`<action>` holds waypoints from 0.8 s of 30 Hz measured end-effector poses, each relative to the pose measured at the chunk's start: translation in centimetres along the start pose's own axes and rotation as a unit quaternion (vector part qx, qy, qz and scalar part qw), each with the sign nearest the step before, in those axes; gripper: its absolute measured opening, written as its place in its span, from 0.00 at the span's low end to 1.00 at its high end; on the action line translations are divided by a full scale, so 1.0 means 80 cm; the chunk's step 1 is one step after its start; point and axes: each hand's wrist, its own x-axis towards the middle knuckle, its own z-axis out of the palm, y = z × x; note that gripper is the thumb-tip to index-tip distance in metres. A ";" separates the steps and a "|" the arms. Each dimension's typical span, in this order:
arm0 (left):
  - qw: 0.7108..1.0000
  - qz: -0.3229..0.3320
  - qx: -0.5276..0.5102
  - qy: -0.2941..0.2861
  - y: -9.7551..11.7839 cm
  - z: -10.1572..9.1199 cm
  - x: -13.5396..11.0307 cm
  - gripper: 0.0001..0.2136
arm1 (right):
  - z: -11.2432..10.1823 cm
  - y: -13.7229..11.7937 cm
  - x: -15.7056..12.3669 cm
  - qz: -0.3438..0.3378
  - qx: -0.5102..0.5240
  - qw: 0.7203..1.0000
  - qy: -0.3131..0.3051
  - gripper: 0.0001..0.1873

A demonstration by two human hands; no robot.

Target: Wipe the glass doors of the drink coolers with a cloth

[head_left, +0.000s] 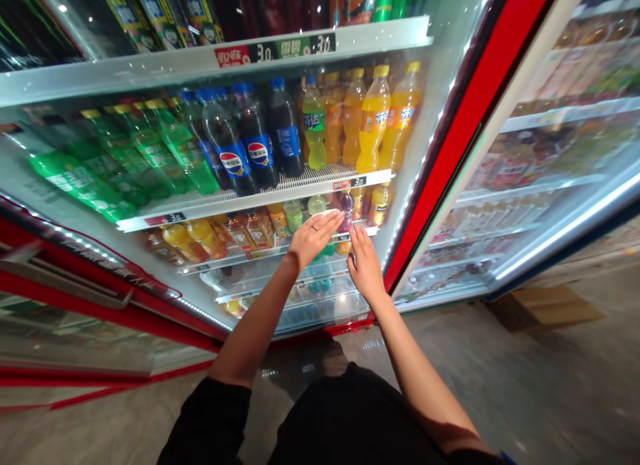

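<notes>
My left hand (316, 236), with a ring on one finger, reaches toward a low shelf of the lit drinks fridge. Its fingers are stretched out, close together and palm down, and a pale edge shows along them that I cannot identify. Just right of it, my right hand (367, 264) extends its fingers upward near the shelf's front edge (363, 231). A small purple bottle (346, 205) stands just beyond both sets of fingertips; contact with it cannot be made out. Yellow-capped bottles (380, 205) stand to its right, and a pale green bottle (293, 215) to its left.
Above are cola bottles (233, 155), green soda bottles (185, 152) and orange soda bottles (375, 122). A red door frame (465, 118) borders the right side, beside another drinks fridge (520, 165). A red-framed glass panel with a handle (65, 278) is at left. Flattened cardboard (545, 306) lies on the floor.
</notes>
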 end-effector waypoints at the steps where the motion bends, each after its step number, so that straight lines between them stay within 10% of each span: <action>1: 1.000 -0.002 0.005 0.005 -0.004 -0.004 -0.010 0.32 | 0.004 0.002 0.000 0.001 0.003 1.000 -0.004 0.46; 7: 0.992 -0.123 0.008 0.014 -0.015 -0.030 -0.012 0.37 | 0.039 0.009 -0.002 0.003 0.027 1.000 0.015 0.46; 12: 0.997 -0.077 0.007 -0.029 -0.007 -0.029 0.017 0.33 | 0.046 0.008 -0.003 -0.008 0.027 0.999 0.027 0.49; 24: 0.997 -0.066 0.034 0.000 -0.028 -0.052 -0.039 0.30 | 0.037 -0.028 0.013 -0.057 0.060 0.994 0.067 0.47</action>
